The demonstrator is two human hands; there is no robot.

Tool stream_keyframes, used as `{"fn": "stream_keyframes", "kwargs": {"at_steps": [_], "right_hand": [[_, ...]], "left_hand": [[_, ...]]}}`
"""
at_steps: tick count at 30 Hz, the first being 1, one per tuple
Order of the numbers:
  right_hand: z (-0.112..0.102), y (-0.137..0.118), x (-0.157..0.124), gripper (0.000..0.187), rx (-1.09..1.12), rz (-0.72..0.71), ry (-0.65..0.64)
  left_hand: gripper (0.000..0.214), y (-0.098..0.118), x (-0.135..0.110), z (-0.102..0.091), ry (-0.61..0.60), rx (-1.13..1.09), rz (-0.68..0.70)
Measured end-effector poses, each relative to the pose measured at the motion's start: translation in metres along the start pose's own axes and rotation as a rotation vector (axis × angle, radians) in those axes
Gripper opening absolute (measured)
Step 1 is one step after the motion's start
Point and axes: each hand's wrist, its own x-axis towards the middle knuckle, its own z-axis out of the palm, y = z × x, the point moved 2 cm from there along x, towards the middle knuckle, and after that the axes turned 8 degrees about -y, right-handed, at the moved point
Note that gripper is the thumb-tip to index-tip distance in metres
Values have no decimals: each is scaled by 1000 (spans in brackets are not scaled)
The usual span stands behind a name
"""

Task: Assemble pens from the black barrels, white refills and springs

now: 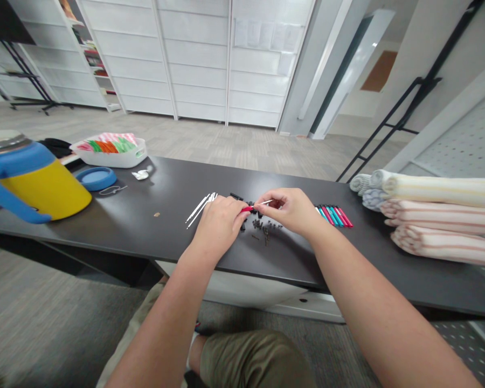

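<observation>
My left hand (223, 218) is closed around a red pen barrel (247, 208), held just above the dark table. Facing it, my right hand (288, 209) pinches a thin white pen refill (267, 202) close to the barrel's end. Whether the refill's tip is inside the barrel I cannot tell. Beside my left hand lie several loose white refills (198, 211). Black pen parts (243, 226) are partly hidden beneath both hands. Small springs and dark metal bits (265, 226) are scattered in front of them. To the right of my right hand sits a row of red and teal pens (335, 215).
Rolled striped towels (444, 215) are stacked at the table's right. At the left stand a yellow and blue mug (44, 180), a blue lid (96, 178) and a white basket (113, 156) of colourful packets. White earbuds (141, 174) lie near the basket.
</observation>
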Motion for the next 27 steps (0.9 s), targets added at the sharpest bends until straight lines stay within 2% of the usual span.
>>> {"fn": "stream_keyframes", "kwargs": {"at_steps": [19,27], "right_hand": [[3,8,-1,33,159,59,-72],[4,8,0,32,32,26,-27]], "left_hand": [[26,1,0,0,8,3,-24],[26,1,0,-1,-2,-6,-2]]}}
